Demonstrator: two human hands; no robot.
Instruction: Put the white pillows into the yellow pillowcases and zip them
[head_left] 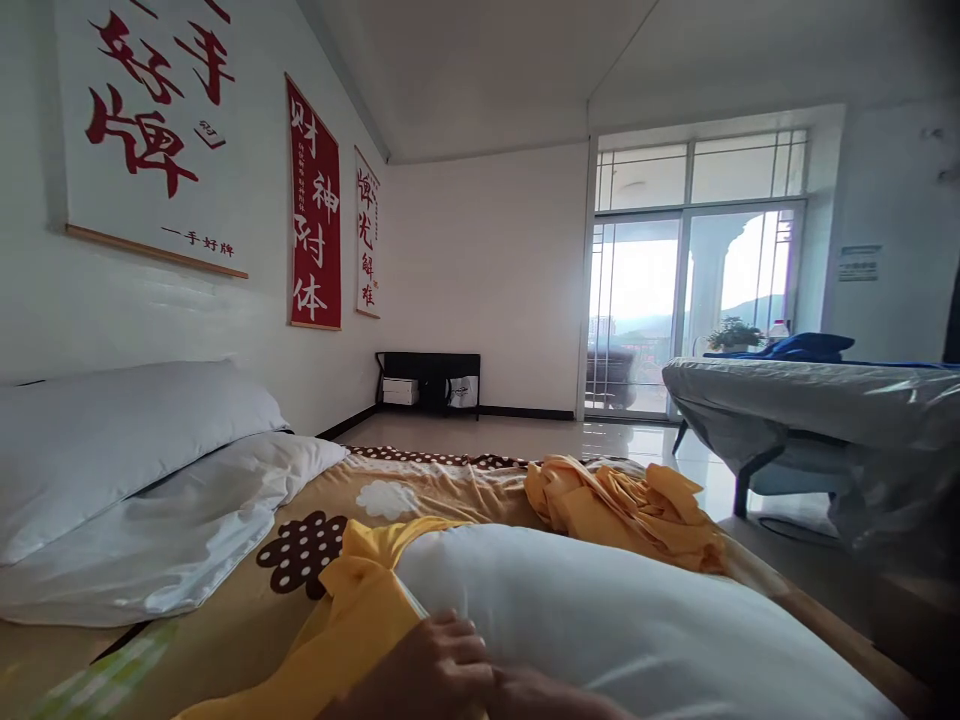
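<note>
A white pillow (615, 620) lies across the bed right in front of me, its left end inside a yellow pillowcase (352, 620). My left hand (431, 665) sits at the bottom edge with its fingers curled over the pillowcase's opening where it meets the pillow. Only part of my right hand (544, 697) shows, low against the pillow and touching the left hand; its fingers are hidden. A second yellow cloth (622, 505) lies crumpled on the bed beyond the pillow.
Two white pillows (127, 450) are stacked at the left against the wall, on a tan bedsheet (420, 485) with brown dotted flowers. A covered table (810, 400) stands to the right. Tiled floor leads to a low black shelf (427, 380) and glass balcony doors (690, 300).
</note>
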